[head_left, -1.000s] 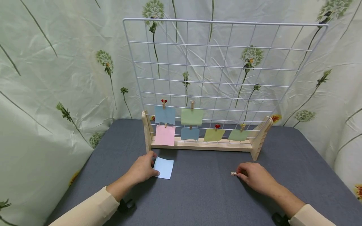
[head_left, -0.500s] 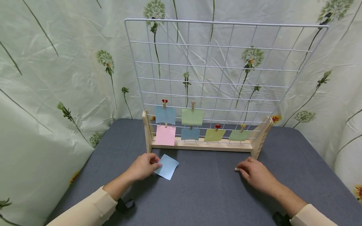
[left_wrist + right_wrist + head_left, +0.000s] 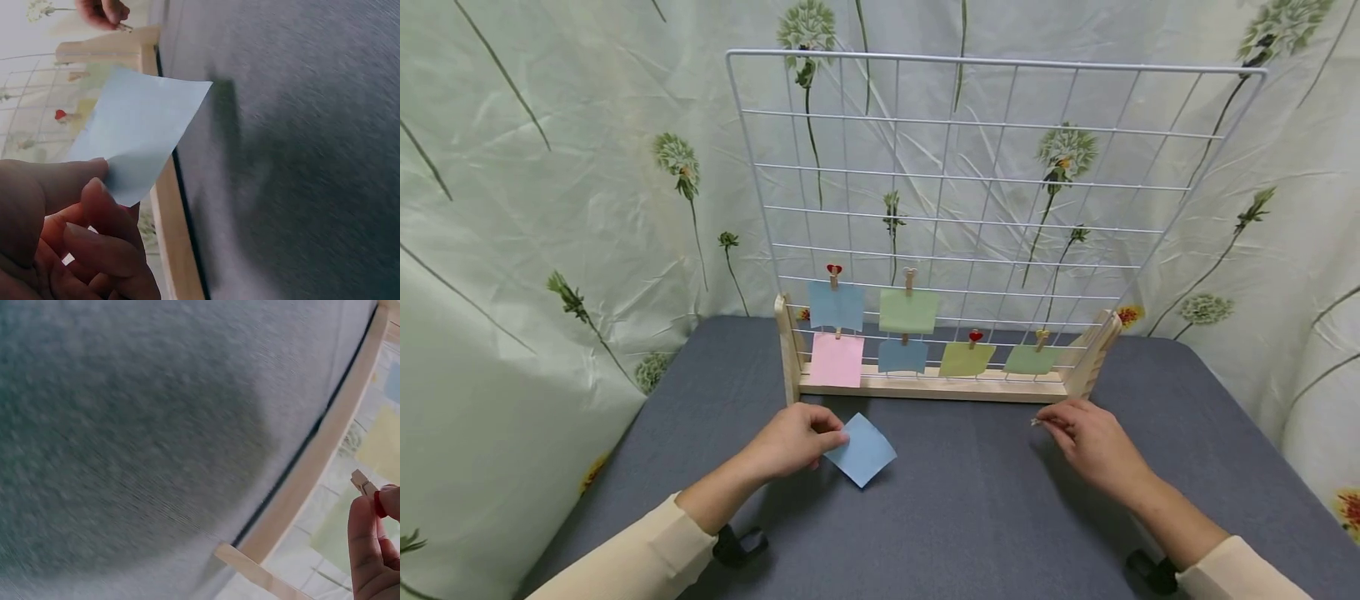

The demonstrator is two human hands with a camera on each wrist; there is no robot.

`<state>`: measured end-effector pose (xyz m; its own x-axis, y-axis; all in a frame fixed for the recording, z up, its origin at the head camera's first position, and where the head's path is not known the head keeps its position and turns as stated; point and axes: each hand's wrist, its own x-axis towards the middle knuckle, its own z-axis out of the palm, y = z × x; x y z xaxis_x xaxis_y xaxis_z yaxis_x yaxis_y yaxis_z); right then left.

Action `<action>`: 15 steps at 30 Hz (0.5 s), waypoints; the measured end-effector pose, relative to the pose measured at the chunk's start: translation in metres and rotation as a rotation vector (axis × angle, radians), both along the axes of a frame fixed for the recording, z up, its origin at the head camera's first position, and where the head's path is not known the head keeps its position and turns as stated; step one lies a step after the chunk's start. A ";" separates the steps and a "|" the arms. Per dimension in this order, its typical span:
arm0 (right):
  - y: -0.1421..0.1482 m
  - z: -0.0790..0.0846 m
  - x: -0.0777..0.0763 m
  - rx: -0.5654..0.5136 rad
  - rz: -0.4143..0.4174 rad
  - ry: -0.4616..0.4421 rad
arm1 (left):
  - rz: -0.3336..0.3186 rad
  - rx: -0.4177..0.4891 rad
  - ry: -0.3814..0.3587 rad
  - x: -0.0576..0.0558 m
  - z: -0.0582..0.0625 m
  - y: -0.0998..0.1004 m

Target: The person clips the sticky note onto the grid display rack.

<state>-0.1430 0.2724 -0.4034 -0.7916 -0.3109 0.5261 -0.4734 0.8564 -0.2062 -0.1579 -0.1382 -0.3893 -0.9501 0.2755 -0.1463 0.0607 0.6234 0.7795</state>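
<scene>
A square light blue paper note is pinched at one corner by my left hand, in front of the rack's left end. In the left wrist view the thumb lies on the face of the note, fingers curled behind it. My right hand pinches a small wooden clothespin near the rack's right foot. The right wrist view shows the tip of the clothespin pointing out past the fingers, with a bit of red at the fingertips. Both hands are raised over the table, their shadows below.
A white wire grid stands in a wooden base at the table's back. Several coloured notes hang on its lower rows by clothespins, among them a pink note and a green note. Dark grey cloth covers the table; a flowered curtain hangs behind.
My left hand has lifted the blue note off the table and shifted it right, turning it cornerwise. My right hand has raised the clothespin and moved toward the rack.
</scene>
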 end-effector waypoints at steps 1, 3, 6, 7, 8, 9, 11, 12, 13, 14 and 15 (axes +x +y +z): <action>0.000 0.002 0.000 -0.002 -0.004 0.009 | -0.005 0.007 0.004 0.000 0.001 0.002; 0.000 0.007 -0.001 -0.007 -0.011 0.027 | -0.017 0.020 0.008 -0.001 0.004 0.006; -0.002 0.015 -0.001 -0.030 -0.029 0.053 | -0.027 0.040 0.011 -0.003 0.008 0.013; -0.002 0.018 -0.001 -0.041 -0.035 0.061 | -0.031 0.050 0.009 -0.004 0.009 0.016; -0.003 0.021 -0.001 -0.051 -0.040 0.070 | -0.035 0.059 0.010 -0.005 0.011 0.019; -0.004 0.024 -0.001 -0.063 -0.046 0.081 | -0.039 0.069 0.011 -0.006 0.012 0.022; -0.004 0.031 -0.002 -0.080 -0.048 0.104 | -0.051 0.092 0.019 -0.008 0.016 0.028; -0.004 0.034 -0.003 -0.086 -0.048 0.114 | -0.059 0.099 0.024 -0.010 0.019 0.030; -0.005 0.037 -0.003 -0.090 -0.045 0.125 | -0.068 0.108 0.032 -0.011 0.021 0.033; -0.004 0.040 -0.004 -0.093 -0.040 0.137 | -0.073 0.116 0.042 -0.012 0.023 0.036; -0.004 0.042 -0.005 -0.097 -0.033 0.146 | -0.076 0.123 0.049 -0.013 0.026 0.038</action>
